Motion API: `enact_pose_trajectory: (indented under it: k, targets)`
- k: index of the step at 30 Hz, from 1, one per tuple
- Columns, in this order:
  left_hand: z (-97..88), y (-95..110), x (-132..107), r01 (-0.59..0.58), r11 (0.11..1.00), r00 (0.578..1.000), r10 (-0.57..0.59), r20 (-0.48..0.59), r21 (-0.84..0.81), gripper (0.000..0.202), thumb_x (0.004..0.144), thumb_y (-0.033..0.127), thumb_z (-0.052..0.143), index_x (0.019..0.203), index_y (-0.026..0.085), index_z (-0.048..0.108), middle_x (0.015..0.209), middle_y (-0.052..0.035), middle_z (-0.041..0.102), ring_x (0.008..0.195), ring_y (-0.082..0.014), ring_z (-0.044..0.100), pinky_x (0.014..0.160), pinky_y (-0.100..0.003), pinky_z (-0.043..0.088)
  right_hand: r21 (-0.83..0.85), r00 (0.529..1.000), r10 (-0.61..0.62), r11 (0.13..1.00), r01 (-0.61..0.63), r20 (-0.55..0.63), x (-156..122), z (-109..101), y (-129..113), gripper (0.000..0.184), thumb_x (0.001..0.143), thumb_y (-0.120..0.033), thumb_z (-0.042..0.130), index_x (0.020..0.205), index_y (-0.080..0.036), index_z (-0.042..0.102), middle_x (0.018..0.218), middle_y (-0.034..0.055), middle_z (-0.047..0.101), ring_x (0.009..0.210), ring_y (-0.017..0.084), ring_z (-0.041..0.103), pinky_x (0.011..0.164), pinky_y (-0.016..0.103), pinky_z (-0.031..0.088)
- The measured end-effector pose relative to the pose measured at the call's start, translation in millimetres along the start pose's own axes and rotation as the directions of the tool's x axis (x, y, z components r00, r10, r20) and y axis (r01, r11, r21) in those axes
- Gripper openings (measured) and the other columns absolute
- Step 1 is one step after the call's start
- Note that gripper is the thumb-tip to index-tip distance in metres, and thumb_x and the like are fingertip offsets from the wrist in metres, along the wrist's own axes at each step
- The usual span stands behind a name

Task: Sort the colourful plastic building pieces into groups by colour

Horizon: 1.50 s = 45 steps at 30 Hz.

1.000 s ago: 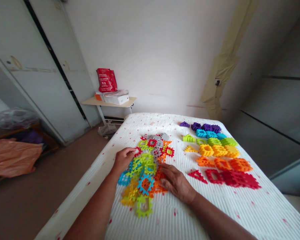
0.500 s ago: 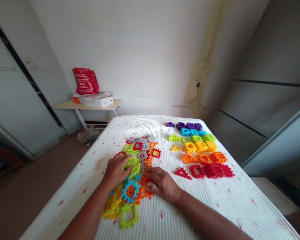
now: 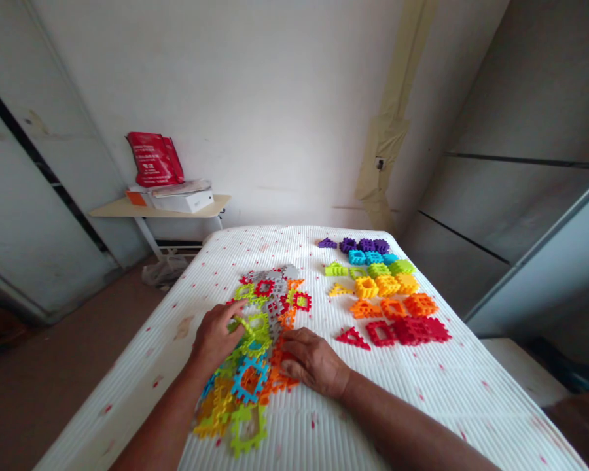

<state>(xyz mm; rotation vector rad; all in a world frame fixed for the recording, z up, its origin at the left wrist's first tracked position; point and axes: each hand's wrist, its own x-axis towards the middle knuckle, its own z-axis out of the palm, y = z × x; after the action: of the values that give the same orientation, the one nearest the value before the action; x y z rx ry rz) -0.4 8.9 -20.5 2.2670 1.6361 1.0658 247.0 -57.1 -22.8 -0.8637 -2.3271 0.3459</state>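
The left hand (image 3: 216, 337) has its grip pinched on a lime-green plastic block (image 3: 248, 325) in the jumbled pile (image 3: 255, 366) on the white mattress (image 3: 397, 405); the right hand (image 3: 314, 363) lies spread over orange blocks (image 3: 279, 373) at that pile's right edge.

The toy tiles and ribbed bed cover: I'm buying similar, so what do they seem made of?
The toy tiles look like moulded plastic: solid colour, crisp notched edges. The bed cover looks like ribbed textile, matte white; its fibre cannot be told.

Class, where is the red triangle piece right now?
In the head view, the red triangle lies to the right of the right hand, just left of a red square frame.
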Motion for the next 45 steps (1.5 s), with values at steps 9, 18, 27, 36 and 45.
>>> enact_pose_trajectory:
  k: [9,18,27,36,45]
  targets:
    - [-6.1,8,-4,0.007,0.999,0.997,-0.011,-0.079,-0.045,0.029,0.073,0.026,0.052,0.097,0.02,0.068,0.089,-0.0035,0.069,0.084,-0.0172,0.062,0.081,-0.029,0.047,0.037,1.0,0.005,0.999,-0.005,0.01,0,-1,0,0.029,0.092,-0.034,0.042,0.106,-0.016,0.06,0.113,0.0133,0.059,0.106,0.021,0.053,0.093,0.034,0.045]
    - [-8.0,8,-5,0.098,0.986,0.993,-0.105,-0.046,-0.138,0.027,0.074,0.031,0.052,0.091,0.018,0.07,0.086,-0.0027,0.07,0.075,-0.0161,0.061,0.072,-0.026,0.046,0.02,1.0,-0.003,1.0,0.003,0.001,1,-4,-3,0.027,0.092,-0.032,0.042,0.105,-0.017,0.06,0.113,0.0127,0.059,0.105,0.02,0.055,0.091,0.034,0.047]
    - [-10.8,14,-4,0.207,0.899,0.966,-0.251,-0.067,-0.387,0.025,0.069,0.039,0.061,0.065,0.015,0.065,0.06,0.0021,0.057,0.061,-0.0129,0.052,0.059,-0.022,0.04,0.014,1.0,0.0,1.0,0.0,0.012,-2,-1,1,0.029,0.091,-0.032,0.043,0.11,-0.017,0.059,0.115,0.0137,0.058,0.107,0.021,0.054,0.092,0.036,0.046]
    - [-12.3,20,-6,0.42,0.639,0.878,-0.467,0.11,-0.644,0.043,0.064,0.051,0.065,0.082,0.012,0.071,0.068,-0.0024,0.066,0.06,-0.0137,0.054,0.054,-0.022,0.042,0.012,1.0,-0.015,1.0,0.015,-0.009,0,0,1,0.027,0.091,-0.031,0.044,0.107,-0.017,0.06,0.111,0.0124,0.06,0.105,0.02,0.054,0.091,0.034,0.047]
    - [-12.1,25,-5,0.415,0.684,0.889,-0.446,0.106,-0.6,0.045,0.069,0.052,0.059,0.085,0.011,0.071,0.068,-0.0023,0.066,0.058,-0.0129,0.052,0.054,-0.022,0.042,-0.18,0.991,-0.106,0.979,0.091,-0.076,-2,-1,-2,0.036,0.091,-0.038,0.045,0.12,-0.017,0.053,0.123,0.0146,0.054,0.106,0.024,0.052,0.088,0.041,0.045]
